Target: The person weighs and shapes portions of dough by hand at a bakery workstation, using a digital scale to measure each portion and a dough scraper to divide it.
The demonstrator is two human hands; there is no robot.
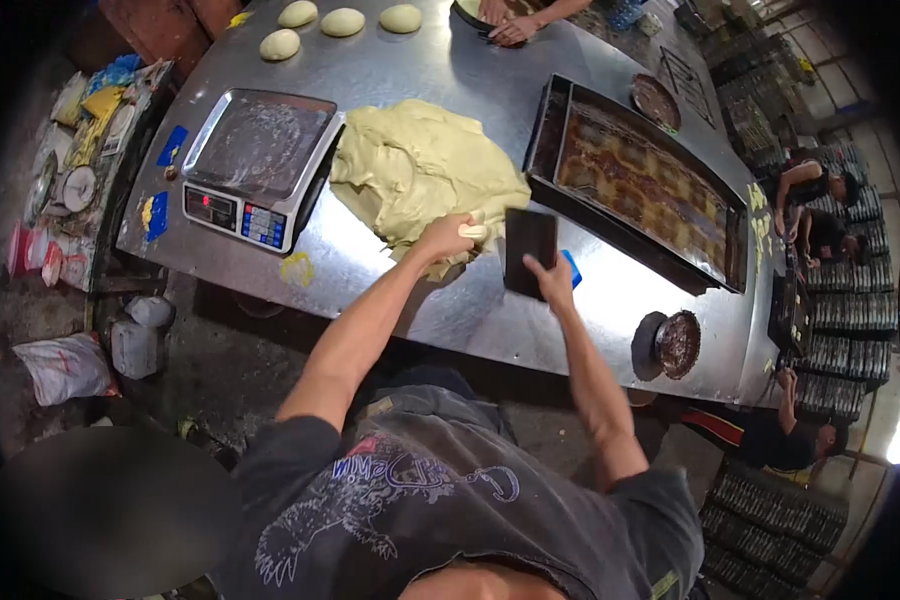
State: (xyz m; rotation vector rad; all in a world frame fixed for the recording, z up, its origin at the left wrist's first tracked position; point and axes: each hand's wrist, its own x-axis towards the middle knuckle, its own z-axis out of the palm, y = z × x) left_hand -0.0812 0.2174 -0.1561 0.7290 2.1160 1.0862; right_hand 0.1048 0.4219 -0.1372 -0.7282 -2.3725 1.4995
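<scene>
Left hand (442,240) gripping dough (474,232), right hand (554,281) dark plate (530,238)

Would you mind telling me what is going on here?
The person's left hand grips a piece of dough at the near edge of a large dough heap, while the right hand holds a dark flat scraper. A scale stands left of the heap, a long tray lies right, and four dough balls sit farther back.
</scene>
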